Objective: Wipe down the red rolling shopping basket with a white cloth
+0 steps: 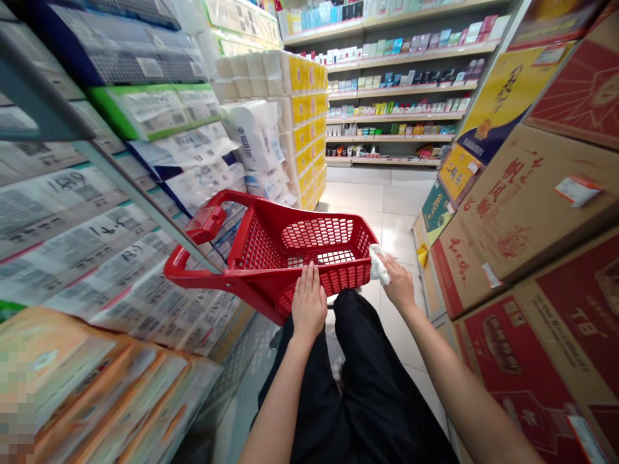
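Two bare hands are at a red shopping cart (290,258), which stands sideways before the person on the pale tiled floor (401,193) of a shop aisle. Its handle end is to the left, beside the stacked goods, and its narrower front end is to the right. The person's left hand (309,301) lies over the middle of the cart's near edge, fingers straight and together, pointing across the basket; it is clamped on nothing. The person's right hand (399,280) is at the cart's near front corner, its fingers gripping a bunched white cloth (379,264). The cloth sits against the outside of that corner; the underside of the grip is hidden, so one cannot tell how the thumb lies. The basket's perforated walls show the floor through their holes. A grey metal pole (145,203) slants down from the upper left to the cart's near edge by the handle end. Dark trousers (358,361) show below the cart, between the forearms. To the left rise white wrapped packs (97,225), with orange packs (120,380) nearest the person. Beyond the cart stands a stack of yellow-and-white paper rolls (304,129), then shelves (401,77) of small boxes and bottles. Printed cartons (512,206) are piled along the right.
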A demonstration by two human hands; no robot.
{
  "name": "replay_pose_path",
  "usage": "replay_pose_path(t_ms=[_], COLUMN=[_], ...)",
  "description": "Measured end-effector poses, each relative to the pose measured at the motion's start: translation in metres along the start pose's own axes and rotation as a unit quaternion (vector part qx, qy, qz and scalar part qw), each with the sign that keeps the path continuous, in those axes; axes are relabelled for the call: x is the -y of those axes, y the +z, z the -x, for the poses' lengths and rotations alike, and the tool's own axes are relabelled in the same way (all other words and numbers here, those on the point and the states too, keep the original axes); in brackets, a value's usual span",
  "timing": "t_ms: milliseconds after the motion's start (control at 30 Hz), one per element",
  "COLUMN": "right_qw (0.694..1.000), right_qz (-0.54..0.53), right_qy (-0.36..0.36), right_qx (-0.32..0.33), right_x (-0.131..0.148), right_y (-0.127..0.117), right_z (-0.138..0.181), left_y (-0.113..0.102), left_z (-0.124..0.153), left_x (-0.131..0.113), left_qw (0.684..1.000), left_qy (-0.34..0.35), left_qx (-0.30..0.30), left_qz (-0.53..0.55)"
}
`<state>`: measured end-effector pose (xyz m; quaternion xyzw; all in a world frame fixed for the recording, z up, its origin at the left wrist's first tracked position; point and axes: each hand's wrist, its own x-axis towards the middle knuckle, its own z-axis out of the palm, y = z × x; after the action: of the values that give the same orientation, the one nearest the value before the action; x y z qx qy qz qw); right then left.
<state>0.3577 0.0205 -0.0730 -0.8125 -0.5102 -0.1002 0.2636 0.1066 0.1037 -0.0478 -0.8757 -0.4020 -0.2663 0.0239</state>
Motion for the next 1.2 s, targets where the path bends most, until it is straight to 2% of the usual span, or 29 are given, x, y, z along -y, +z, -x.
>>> replay_pose_path(t_ms=[100, 200, 433, 500, 567, 667, 767, 1067, 1200], right_qw=[0.999, 0.999, 0.994, 0.992, 0.991, 0.990, 0.990, 1.000, 1.000], right_qz=[0.011, 0.009, -0.061, -0.073, -0.077, -0.072, -0.056, 0.002, 0.011], right_qy=[0.031, 0.043, -0.064, -0.078, -0.090, -0.116, -0.127, -0.022, 0.001], right_qx=[-0.001, 0.004, 0.056, 0.062, 0.056, 0.046, 0.039, -0.015, -0.010], right_x=[0.007, 0.035, 0.131, 0.148, 0.153, 0.142, 0.119, 0.025, 0.012], right_y=[0.002, 0.002, 0.006, 0.008, 0.009, 0.008, 0.006, 0.001, 0.001], right_z=[0.000, 0.002, 0.008, 0.010, 0.011, 0.013, 0.014, 0.008, 0.007], left_y=[0.000, 0.001, 0.002, 0.000, -0.001, -0.002, -0.001, 0.001, 0.001], left_z=[0.000, 0.000, 0.000, 0.000, 0.000, 0.000, 0.000, 0.000, 0.000], left_x=[-0.001, -0.001, 0.000, 0.001, 0.001, 0.001, 0.001, 0.001, 0.000], left_qw=[1.000, 1.000, 1.000, 1.000, 1.000, 1.000, 1.000, 1.000, 1.000], left_qy=[-0.002, -0.009, -0.001, -0.001, -0.001, 0.003, 0.004, 0.001, -0.003], left_qx=[-0.001, -0.002, -0.002, 0.005, 0.013, 0.013, 0.003, -0.004, 0.000], left_qz=[0.006, 0.011, 0.010, 0.005, 0.000, -0.005, -0.002, 0.006, 0.005])
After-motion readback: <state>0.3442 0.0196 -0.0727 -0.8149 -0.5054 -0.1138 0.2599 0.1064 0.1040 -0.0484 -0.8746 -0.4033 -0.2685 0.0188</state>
